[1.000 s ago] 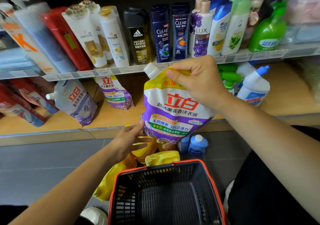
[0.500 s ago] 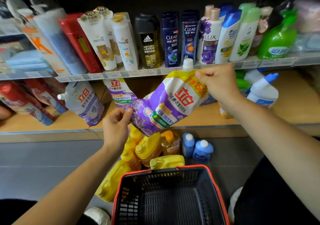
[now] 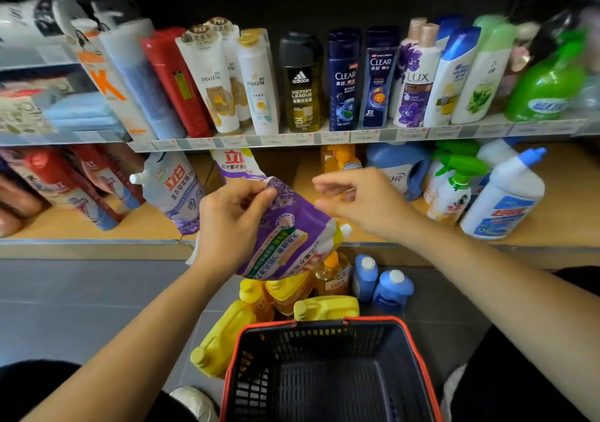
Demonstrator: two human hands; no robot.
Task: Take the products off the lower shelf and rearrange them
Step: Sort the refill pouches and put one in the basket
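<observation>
At the lower shelf [image 3: 97, 223], head view: the purple pouch [image 3: 285, 236] was held in the air by the left hand [image 3: 232, 223]. Its fingers [image 3: 256, 192] were curled round the lavender-printed bottom edge. The pouch hung slanted, with its white spout turned down and to the right. It was clear of the shelf and above the yellow bottles [image 3: 227, 334] standing on the floor [image 3: 81, 308].

One second before, the pouch had been carried upright by the right hand [image 3: 360, 202], gripped at the top beside the spout and only touched below by the left. Half a second before, it had been tilted between both hands. By this moment the right hand had been taken off. It was recorded blurred just above the pouch, with its fingers loosely spread and nothing held. The pouch had thus been passed from right to left and turned nearly upside down.

The right hand was judged to have been freed for a further product or for a regrip. The pouch was counted as removed but not yet set down. A second purple pouch [image 3: 233, 162] and a white pouch [image 3: 175, 184] were left on the shelf. Whether the floor group or the basket [image 3: 324, 321] was intended could not be told.
</observation>
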